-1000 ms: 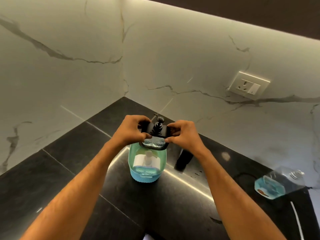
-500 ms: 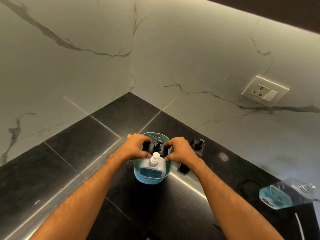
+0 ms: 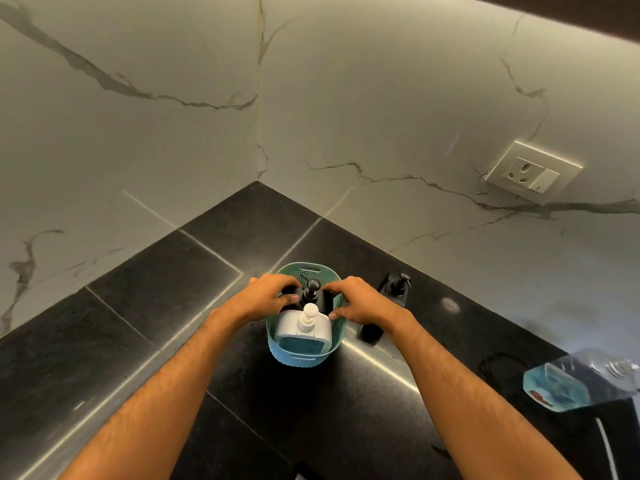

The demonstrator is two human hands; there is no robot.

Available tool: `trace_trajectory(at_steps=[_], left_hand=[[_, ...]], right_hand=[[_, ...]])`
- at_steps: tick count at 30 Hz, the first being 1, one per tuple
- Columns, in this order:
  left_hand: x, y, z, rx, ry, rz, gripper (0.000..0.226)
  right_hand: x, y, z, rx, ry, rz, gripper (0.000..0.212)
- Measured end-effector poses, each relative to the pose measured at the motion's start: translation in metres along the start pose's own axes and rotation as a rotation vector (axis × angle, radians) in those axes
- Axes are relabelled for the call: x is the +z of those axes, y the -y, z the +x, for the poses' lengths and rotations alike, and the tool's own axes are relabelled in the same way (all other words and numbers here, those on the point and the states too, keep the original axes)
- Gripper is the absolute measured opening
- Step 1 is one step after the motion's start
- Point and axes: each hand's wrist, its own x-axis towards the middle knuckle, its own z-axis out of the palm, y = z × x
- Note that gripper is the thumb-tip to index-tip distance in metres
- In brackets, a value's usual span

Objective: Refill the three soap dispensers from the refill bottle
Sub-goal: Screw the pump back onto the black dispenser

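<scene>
A teal basket [image 3: 304,358] stands on the black counter. Inside it sit a white dispenser [image 3: 304,332] at the front and a black dispenser [image 3: 311,294] behind it. My left hand [image 3: 266,299] and my right hand [image 3: 360,301] hold the black dispenser by its two sides, down inside the basket. A second black dispenser [image 3: 388,299] stands on the counter just right of the basket, partly hidden by my right wrist. The clear refill bottle [image 3: 571,384], with blue liquid low in it, lies at the far right.
The black stone counter [image 3: 156,306] fills a corner between two marble walls. A wall socket [image 3: 533,173] sits on the right wall above the counter. A thin white cable [image 3: 606,445] lies near the bottom right edge.
Both hands have lowered the black dispenser from above the basket down into it, behind the white dispenser. The view has tilted, and the second black dispenser now shows at the right.
</scene>
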Motion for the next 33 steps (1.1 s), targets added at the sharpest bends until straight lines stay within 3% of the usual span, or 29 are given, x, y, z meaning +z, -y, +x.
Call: trace_trajectory(at_steps=[18,33], left_hand=[[0.016,0.002,0.001,0.012,-0.002,0.024,0.021],[0.010,-0.010,-0.003,-0.032,-0.133,0.042,0.027]], right_hand=[[0.005,-0.010,0.002,-0.002,0.118,-0.020,0.050],[0.004,-0.006,-0.011,-0.109,-0.073,0.040,0.056]])
